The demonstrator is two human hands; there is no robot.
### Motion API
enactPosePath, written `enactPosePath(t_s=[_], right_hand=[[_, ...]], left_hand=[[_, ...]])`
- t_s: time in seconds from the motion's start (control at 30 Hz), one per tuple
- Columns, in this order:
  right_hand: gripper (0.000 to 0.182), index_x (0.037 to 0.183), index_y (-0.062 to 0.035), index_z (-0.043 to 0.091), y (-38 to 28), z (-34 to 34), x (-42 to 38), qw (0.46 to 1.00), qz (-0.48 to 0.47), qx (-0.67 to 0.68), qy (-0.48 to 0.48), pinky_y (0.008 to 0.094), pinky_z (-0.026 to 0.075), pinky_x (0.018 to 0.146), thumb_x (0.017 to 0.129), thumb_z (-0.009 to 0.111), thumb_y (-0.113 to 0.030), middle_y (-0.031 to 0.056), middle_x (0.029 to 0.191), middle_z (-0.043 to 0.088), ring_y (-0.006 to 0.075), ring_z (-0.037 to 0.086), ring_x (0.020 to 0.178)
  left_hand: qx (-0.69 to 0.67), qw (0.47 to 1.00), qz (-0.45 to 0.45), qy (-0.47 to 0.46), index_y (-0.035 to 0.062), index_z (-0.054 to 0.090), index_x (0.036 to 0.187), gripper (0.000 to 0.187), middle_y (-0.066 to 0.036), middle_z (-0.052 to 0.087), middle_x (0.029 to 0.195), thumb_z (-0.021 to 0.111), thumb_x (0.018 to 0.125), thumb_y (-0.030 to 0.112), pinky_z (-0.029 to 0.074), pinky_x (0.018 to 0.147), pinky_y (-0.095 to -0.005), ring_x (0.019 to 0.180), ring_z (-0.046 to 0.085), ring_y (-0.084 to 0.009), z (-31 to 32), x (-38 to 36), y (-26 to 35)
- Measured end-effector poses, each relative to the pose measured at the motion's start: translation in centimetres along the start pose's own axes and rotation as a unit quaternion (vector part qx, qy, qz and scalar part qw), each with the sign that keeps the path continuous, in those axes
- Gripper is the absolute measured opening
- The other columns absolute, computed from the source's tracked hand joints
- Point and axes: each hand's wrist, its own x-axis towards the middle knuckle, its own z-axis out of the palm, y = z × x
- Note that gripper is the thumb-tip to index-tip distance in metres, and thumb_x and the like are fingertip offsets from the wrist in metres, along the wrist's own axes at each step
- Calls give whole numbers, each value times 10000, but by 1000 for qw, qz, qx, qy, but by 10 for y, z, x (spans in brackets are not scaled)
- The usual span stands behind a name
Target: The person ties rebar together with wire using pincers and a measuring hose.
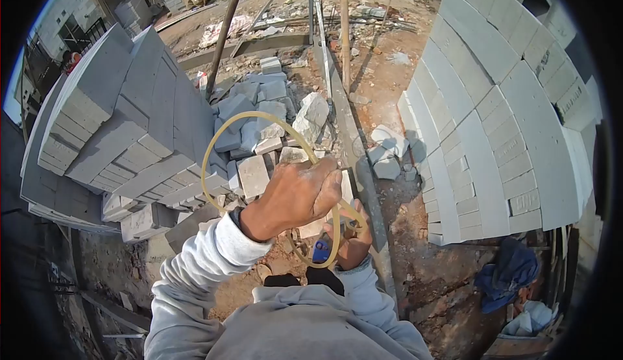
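A yellowish, see-through hose (259, 114) runs in loose loops around and between my hands, in front of my body. My left hand (295, 190) is closed in a fist on the hose, with a wide loop arching up and to the left of it. Lower and slightly to the right, my right hand (355, 240) has its fingers curled around the smaller coils, partly hidden by them. Beside that hand, behind the hose, shows a small blue object (321, 251), mostly covered.
Tall stacks of grey blocks stand left (123, 113) and right (480, 113). Broken blocks (250, 110) lie ahead. A long narrow concrete strip (363, 185) runs past my right side. Upright poles (344, 29) rise ahead; dark blue cloth (509, 272) lies at lower right.
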Motion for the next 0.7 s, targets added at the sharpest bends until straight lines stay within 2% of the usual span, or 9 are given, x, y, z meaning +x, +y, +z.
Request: enactPosePath(t_s=[0.03,0.07,0.13,0.2,0.33,0.47,0.57,0.67,0.7], right_hand=[[401,1248,38,649,22,-4,17,998,6,-47,-39,260,523,689,929,766,-176,95,964,729,164,686,837],[228,1096,15,693,15,-13,39,993,45,-59,-95,271,491,598,992,685,-187,62,765,692,139,639,664],[318,1013,16,700,49,-35,71,973,182,-5,-140,285,442,518,1021,641,-296,25,605,614,125,556,516],[394,953,13,713,69,-58,117,948,273,-97,-134,289,419,483,1022,617,-363,29,561,596,125,528,457],[447,999,19,704,151,-117,213,920,301,-216,-126,303,418,430,1011,616,-419,108,632,674,155,622,509],[513,1118,56,668,185,-124,320,901,375,-217,-21,366,502,413,980,645,-438,146,730,725,198,648,511],[527,1153,80,652,241,-136,392,868,294,-400,-6,405,574,544,934,704,-397,174,780,741,233,703,600],[573,1178,114,610,286,-161,414,722,65,-688,-5,373,600,631,880,772,-347,215,796,734,280,746,696],[594,1212,129,613,271,-146,423,754,97,-647,-57,363,610,721,843,803,-297,207,824,749,278,766,747]], left_hand=[[-23,999,-14,27,22,538,805,408,-158,525,604,401,1065,306,424,507,-440,501,542,-350,-1,0,-8],[-46,997,-30,53,18,536,802,432,-151,528,606,391,1070,323,420,497,-421,493,546,-320,-7,2,-19],[-32,990,-95,100,5,527,788,489,-123,521,607,358,1080,360,392,487,-381,502,528,-246,-38,8,-41],[-20,975,-146,168,16,506,744,519,-82,491,580,328,1079,369,360,473,-334,491,491,-184,-70,6,-73],[-25,928,-223,298,38,462,721,516,-37,441,584,329,1066,398,293,468,-286,497,405,-120,-132,1,-125],[-31,909,-203,362,59,443,731,496,-38,425,619,340,1059,416,267,478,-274,523,367,-103,-175,20,-185],[-15,905,-201,375,60,441,736,487,-40,421,641,341,1060,410,262,484,-271,541,366,-99,-187,68,-218],[4,902,-169,397,28,458,735,505,-46,429,650,355,1053,407,263,487,-273,530,370,-113,-181,132,-248],[13,902,-158,401,22,461,734,508,-45,429,650,358,1051,406,263,487,-274,528,371,-116,-178,155,-253]])
